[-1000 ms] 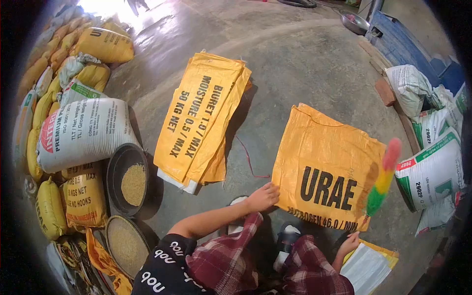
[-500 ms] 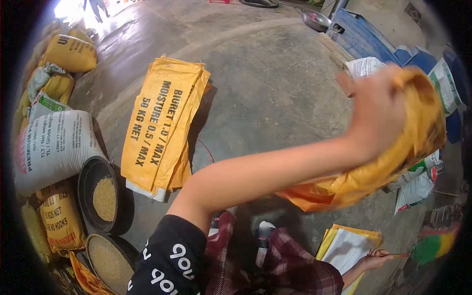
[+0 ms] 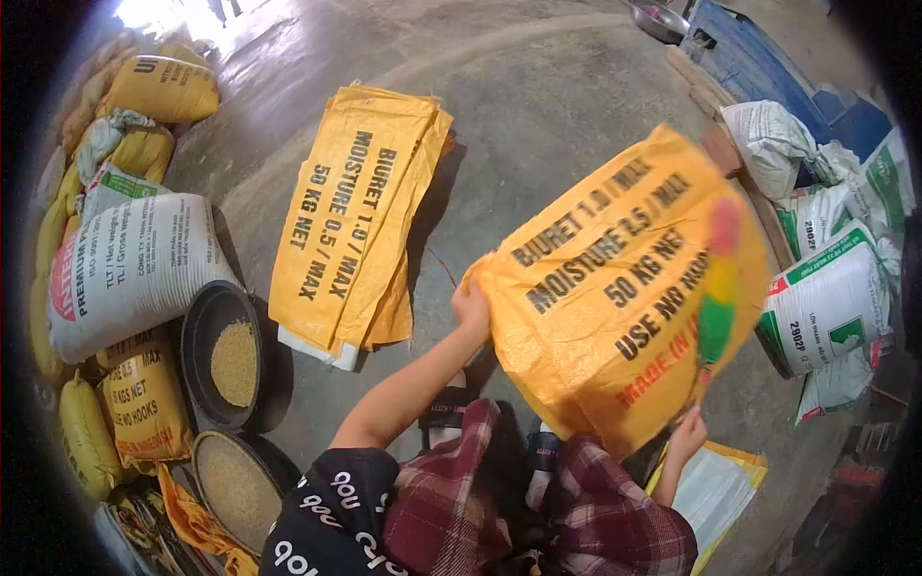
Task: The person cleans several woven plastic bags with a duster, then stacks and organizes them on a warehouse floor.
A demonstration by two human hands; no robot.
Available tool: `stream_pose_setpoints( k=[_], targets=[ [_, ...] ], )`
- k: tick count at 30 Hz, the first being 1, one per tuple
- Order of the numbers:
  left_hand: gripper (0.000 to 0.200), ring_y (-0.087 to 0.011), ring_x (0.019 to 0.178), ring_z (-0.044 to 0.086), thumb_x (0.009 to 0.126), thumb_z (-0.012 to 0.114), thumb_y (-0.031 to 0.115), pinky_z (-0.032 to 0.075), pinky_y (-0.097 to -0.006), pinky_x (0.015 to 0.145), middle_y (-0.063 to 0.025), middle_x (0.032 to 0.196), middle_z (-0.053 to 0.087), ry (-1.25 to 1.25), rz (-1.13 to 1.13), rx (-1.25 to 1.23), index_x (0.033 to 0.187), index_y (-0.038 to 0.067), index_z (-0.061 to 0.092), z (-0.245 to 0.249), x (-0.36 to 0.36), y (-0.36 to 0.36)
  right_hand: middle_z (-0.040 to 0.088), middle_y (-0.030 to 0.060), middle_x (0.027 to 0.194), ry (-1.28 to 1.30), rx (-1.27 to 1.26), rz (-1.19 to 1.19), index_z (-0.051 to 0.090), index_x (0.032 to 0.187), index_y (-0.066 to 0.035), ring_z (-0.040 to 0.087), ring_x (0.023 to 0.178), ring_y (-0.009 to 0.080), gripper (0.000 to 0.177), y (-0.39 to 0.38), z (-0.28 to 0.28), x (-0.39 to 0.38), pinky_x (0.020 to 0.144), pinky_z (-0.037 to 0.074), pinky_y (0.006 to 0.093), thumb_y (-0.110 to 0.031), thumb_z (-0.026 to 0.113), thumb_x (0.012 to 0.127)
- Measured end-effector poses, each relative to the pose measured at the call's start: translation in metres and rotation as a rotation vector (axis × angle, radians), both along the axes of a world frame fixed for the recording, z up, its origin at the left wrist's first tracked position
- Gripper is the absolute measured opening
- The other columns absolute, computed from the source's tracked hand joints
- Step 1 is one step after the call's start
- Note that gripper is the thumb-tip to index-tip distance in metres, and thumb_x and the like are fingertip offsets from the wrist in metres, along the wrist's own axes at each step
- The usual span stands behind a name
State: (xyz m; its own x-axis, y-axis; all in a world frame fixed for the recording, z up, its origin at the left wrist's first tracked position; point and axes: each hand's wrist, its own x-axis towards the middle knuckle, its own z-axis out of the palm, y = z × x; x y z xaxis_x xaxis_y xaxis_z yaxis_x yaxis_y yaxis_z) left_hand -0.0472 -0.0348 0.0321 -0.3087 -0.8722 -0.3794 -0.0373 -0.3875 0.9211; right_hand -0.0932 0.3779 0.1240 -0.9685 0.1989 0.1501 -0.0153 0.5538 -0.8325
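An orange-yellow woven sack (image 3: 567,355) with black and red print is spread out flat in front of my knees. My left hand (image 3: 471,305) is closed on its left edge. My right hand (image 3: 687,434), low at the sack's right side, grips the handle of a duster. The duster's (image 3: 717,322) green, yellow and red head is blurred and overlaps the right part of the sack. Below my right wrist, a white and yellow sack (image 3: 715,494) lies on the floor. A stack of flat orange-yellow sacks (image 3: 360,211) rests on the floor ahead, left of the held one.
Filled sacks (image 3: 144,259) are piled along the left. Beside them stand two dark round tubs (image 3: 197,384) with grain-like contents. White and green sacks (image 3: 831,307) lie at the right, near blue boards (image 3: 759,67) and a metal basin (image 3: 658,21).
My left hand has come down and left from the far right, and the crumpled sack is now spread out. The duster has moved from the lower right up over the sack.
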Motion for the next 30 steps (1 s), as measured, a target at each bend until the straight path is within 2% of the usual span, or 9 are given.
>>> stream_pose_setpoints(
  k=[4, 6, 8, 11, 16, 21, 24, 27, 30],
  targets=[
    [0.037, -0.0199, 0.084, 0.06, 0.088, 0.047, 0.031, 0.048, -0.03, 0.071, -0.0105, 0.099, 0.06, 0.017, 0.013, 0.185, 0.107, 0.0, 0.05, -0.025, 0.059, 0.021, 0.049, 0.0186, 0.054, -0.116, 0.367, 0.301, 0.049, 0.064, 0.005, 0.049, 0.048, 0.0256, 0.037, -0.041, -0.028, 0.008, 0.049, 0.036, 0.0381, -0.023, 0.043, 0.088],
    [0.05, -0.0218, 0.081, 0.061, 0.086, 0.045, 0.043, 0.05, -0.0331, 0.071, -0.0113, 0.1, 0.059, -0.008, -0.262, 0.672, 0.116, 0.003, 0.043, -0.026, 0.081, 0.038, 0.044, 0.0181, 0.05, -0.127, 0.382, 0.449, 0.045, 0.062, 0.004, 0.045, 0.046, 0.0239, 0.037, -0.055, -0.048, 0.006, 0.048, 0.034, 0.0388, -0.023, 0.044, 0.087],
    [0.042, -0.0202, 0.073, 0.062, 0.083, 0.052, 0.037, 0.051, -0.0321, 0.065, -0.0112, 0.093, 0.059, -0.068, -0.35, 0.627, 0.109, 0.004, 0.047, -0.043, 0.083, 0.05, 0.047, 0.0223, 0.055, -0.093, 0.44, 0.913, 0.049, 0.065, 0.003, 0.049, 0.05, 0.0345, 0.029, -0.076, -0.061, 0.001, 0.049, 0.036, 0.0416, -0.019, 0.047, 0.084],
    [0.018, -0.0173, 0.058, 0.06, 0.076, 0.055, 0.009, 0.049, -0.0293, 0.048, -0.0102, 0.073, 0.061, -0.262, -0.321, 0.29, 0.091, -0.001, 0.056, -0.09, 0.076, 0.058, 0.049, 0.0226, 0.059, -0.034, 0.598, 1.118, 0.053, 0.066, 0.001, 0.051, 0.057, 0.04, 0.025, -0.096, -0.07, -0.008, 0.05, 0.038, 0.0435, -0.018, 0.048, 0.082],
    [0.017, -0.0175, 0.054, 0.063, 0.077, 0.059, 0.015, 0.048, -0.0287, 0.042, -0.0112, 0.069, 0.063, -0.205, -0.433, 0.317, 0.079, -0.002, 0.058, -0.065, 0.072, 0.04, 0.056, 0.0218, 0.067, -0.077, 0.758, 1.122, 0.056, 0.071, 0.001, 0.055, 0.064, 0.0378, 0.026, -0.11, -0.094, -0.035, 0.058, 0.041, 0.0451, -0.019, 0.046, 0.084],
    [0.017, -0.0179, 0.05, 0.061, 0.079, 0.057, 0.015, 0.048, -0.0287, 0.042, -0.0113, 0.066, 0.063, -0.299, -0.415, 0.256, 0.072, 0.0, 0.057, -0.065, 0.073, 0.049, 0.056, 0.0254, 0.072, 0.142, 0.376, 0.516, 0.057, 0.08, 0.008, 0.053, 0.064, 0.0374, 0.03, -0.054, -0.209, -0.096, 0.056, 0.039, 0.0423, -0.018, 0.041, 0.086],
    [0.016, -0.02, 0.048, 0.061, 0.076, 0.058, 0.015, 0.049, -0.0301, 0.042, -0.012, 0.062, 0.062, -0.333, -0.411, 0.237, 0.073, 0.0, 0.058, -0.049, 0.079, 0.044, 0.055, 0.0252, 0.071, -0.177, 0.5, 0.58, 0.056, 0.081, 0.007, 0.052, 0.061, 0.0356, 0.028, -0.072, -0.124, -0.062, 0.057, 0.038, 0.0428, -0.016, 0.041, 0.086],
    [0.016, -0.0207, 0.046, 0.06, 0.075, 0.056, 0.015, 0.049, -0.0319, 0.043, -0.0129, 0.059, 0.061, -0.38, -0.452, 0.272, 0.072, -0.002, 0.059, -0.041, 0.083, 0.042, 0.055, 0.0263, 0.07, -0.184, 0.72, 1.095, 0.056, 0.081, 0.006, 0.052, 0.059, 0.0324, 0.029, -0.071, -0.132, -0.061, 0.057, 0.037, 0.0445, -0.019, 0.043, 0.086],
    [0.027, -0.0219, 0.054, 0.062, 0.072, 0.058, 0.024, 0.051, -0.0334, 0.054, -0.0125, 0.06, 0.061, -0.484, -0.496, 0.065, 0.069, -0.002, 0.062, -0.076, 0.076, 0.049, 0.052, 0.0281, 0.068, -0.142, 0.82, 1.141, 0.056, 0.076, 0.005, 0.051, 0.056, 0.0284, 0.039, -0.079, -0.11, -0.058, 0.056, 0.035, 0.0459, -0.031, 0.045, 0.088]
  ],
)
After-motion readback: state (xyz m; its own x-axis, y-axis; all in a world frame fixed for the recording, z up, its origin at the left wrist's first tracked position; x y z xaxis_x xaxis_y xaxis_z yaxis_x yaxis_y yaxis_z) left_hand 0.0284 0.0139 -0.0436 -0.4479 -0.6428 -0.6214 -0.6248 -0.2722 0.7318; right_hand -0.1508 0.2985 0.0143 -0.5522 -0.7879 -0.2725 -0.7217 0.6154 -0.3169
